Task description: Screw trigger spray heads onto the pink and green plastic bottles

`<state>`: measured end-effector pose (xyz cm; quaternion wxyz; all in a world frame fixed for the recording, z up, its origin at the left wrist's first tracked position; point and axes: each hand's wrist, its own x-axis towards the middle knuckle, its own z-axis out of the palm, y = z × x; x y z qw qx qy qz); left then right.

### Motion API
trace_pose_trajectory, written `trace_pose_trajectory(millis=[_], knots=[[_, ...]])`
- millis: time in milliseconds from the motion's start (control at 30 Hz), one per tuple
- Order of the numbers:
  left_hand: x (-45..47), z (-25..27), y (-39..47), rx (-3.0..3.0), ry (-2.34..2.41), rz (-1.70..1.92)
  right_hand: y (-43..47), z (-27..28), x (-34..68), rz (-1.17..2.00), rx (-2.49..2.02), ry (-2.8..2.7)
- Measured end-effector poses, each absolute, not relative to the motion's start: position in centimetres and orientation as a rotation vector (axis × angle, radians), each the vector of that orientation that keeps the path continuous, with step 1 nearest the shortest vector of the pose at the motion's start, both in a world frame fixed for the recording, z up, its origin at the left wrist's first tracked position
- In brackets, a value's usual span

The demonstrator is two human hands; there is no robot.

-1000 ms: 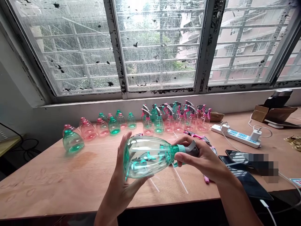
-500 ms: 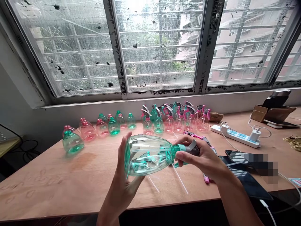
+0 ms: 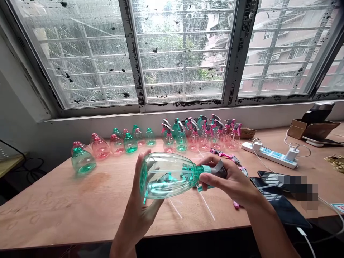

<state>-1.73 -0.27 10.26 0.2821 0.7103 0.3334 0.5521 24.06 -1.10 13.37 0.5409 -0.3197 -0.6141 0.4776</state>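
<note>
Where the green bottle (image 3: pixel 166 179) sits: up off the table (image 3: pixel 67 222), on its side, between the left hand (image 3: pixel 142 204) and right hand (image 3: pixel 232 181).
Bottle's long axis: crosswise on my feed, close to level, base left, neck right. From my end, the bit that matters is the spray head (image 3: pixel 206 169) sitting roughly in line with that neck.
Left grip: cupped round the base, thumb low, clasping the body.
Right grip: this one's nearer the neck, thumb and fingers pinching the spray head, grey trigger (image 3: pixel 220 167) poking up beside them.
Vs a second ago: left thumb reached further along the underside then; now it's back toward the base, and the bottle's a touch more level. Right hand looks about the same.
Just below the bottle: white tubes (image 3: pixel 206 204) on the wood.
Further back: headless bottles (image 3: pixel 130 145) to the left, spray-topped bottles (image 3: pixel 194 142) by the window wall, power strip (image 3: pixel 271 156) right of those.
</note>
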Motion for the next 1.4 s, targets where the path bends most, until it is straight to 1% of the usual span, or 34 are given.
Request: trace_pose_trajectory(millis=[200, 367, 500, 733, 933, 1033, 1133, 1267, 1400], knots=[[-1.6, 10.8, -0.3, 1.769, 0.894, 1.397, -1.0, 13.2, 24.3, 1.113, -0.762, -1.482], [-1.4, 10.7, -0.6, 1.865, 0.865, 1.539, -1.0, 13.1, 24.5, 1.106, -0.733, -1.447], [-1.4, 10.3, -0.8, 1.868, 0.802, 1.577, -1.2, 13.3, 24.5, 1.118, -0.707, -1.446], [-1.8, 10.9, -0.7, 1.851, 0.72, 1.448, -1.2, 13.4, 24.4, 1.117, -0.723, -1.437], [-2.6, 9.8, 0.3, 2.111, 0.961, 1.508, -0.8, 12.9, 24.6, 1.215, -0.684, -1.408], [-3.0, 10.0, 0.5, 2.192, 1.109, 1.367, -0.7, 13.1, 24.5, 1.188, -0.732, -1.41], [-3.1, 10.8, 0.4, 2.206, 1.118, 1.237, -0.6, 13.2, 24.4, 1.122, -0.804, -1.427], [-3.2, 11.0, 0.6, 2.213, 1.193, 1.322, -0.4, 13.1, 24.7, 1.089, -0.835, -1.419], [-3.0, 10.7, 0.9, 2.273, 1.113, 1.541, -0.1, 13.1, 24.6, 1.131, -0.806, -1.388]])
